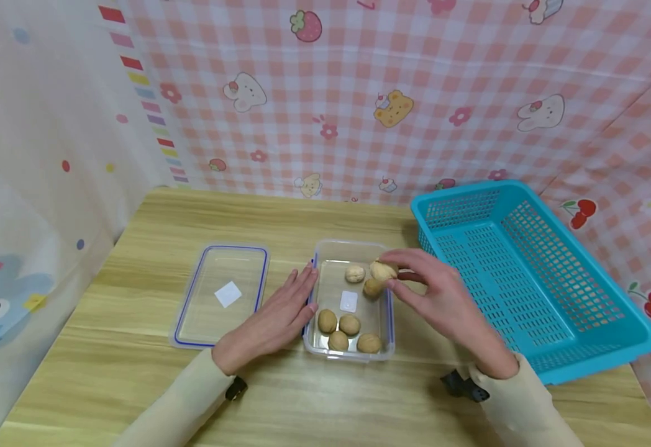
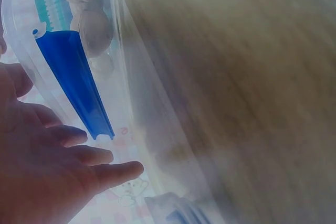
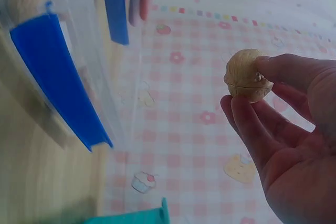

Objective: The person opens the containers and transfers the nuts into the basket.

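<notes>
One wrinkled tan walnut [image 1: 382,271] is slanting lengthwise down rightward in the head view, pinched by the right hand [image 1: 443,298] over a clear, blue-latched plastic box [image 1: 328,289]. I'm making out its seam [image 3: 242,85] only from the right wrist. The left hand [image 1: 273,318] is lying straight-fingered at the box's left.

The person wore long sleeves of pale cream cloth, plain and softly creased. The left sleeve [image 1: 177,403], toward seven o'clock in the head view, and the right sleeve [image 1: 527,406], between four and five o'clock, ended at the wrists, leaving the left hand [image 1: 269,323] and right hand [image 1: 443,298] bare. A small black fitting [image 1: 236,388] jutted from the left sleeve toward four o'clock; a longer, angular black piece [image 1: 465,386] jutted from the right sleeve toward nine.
</notes>
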Available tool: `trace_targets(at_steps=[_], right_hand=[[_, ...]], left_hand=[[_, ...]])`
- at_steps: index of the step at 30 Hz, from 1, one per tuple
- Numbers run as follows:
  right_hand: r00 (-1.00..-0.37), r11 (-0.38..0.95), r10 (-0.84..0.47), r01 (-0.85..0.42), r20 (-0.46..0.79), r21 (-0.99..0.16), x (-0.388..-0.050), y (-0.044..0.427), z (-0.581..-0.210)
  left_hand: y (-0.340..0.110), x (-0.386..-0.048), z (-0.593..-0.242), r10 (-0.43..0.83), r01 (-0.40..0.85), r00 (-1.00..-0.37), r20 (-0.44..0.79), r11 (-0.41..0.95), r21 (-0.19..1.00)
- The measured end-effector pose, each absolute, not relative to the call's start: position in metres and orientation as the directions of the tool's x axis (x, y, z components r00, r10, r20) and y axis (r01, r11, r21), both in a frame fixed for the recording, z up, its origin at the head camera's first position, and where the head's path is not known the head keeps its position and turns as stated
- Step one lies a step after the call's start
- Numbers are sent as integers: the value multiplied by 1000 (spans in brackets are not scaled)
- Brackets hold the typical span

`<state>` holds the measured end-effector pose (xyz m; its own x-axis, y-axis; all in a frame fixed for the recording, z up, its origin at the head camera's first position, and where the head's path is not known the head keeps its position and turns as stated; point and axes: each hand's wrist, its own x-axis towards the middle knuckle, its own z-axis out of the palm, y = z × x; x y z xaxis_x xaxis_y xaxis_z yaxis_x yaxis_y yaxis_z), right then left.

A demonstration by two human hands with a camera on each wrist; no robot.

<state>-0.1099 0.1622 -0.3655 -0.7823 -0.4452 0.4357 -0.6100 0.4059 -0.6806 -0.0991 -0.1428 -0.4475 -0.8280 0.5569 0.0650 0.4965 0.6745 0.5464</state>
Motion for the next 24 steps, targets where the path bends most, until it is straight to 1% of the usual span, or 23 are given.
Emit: trace_targets(at_steps=[4,13,24], right_hand=[[-795,430,-418,-600,440,-674,-110,173,-356],[-838,574,-373,-545,398,-611,-115,201,-342],[-825,617,-378,-563,421,-550,-132,238,-335]], left_hand=[[-143,-100,-447,558,497,-827,67,671,550],[-142,-100,-448,559,499,-826,69,670,550],[-142,-99,-449,550,490,-832,69,670,558]])
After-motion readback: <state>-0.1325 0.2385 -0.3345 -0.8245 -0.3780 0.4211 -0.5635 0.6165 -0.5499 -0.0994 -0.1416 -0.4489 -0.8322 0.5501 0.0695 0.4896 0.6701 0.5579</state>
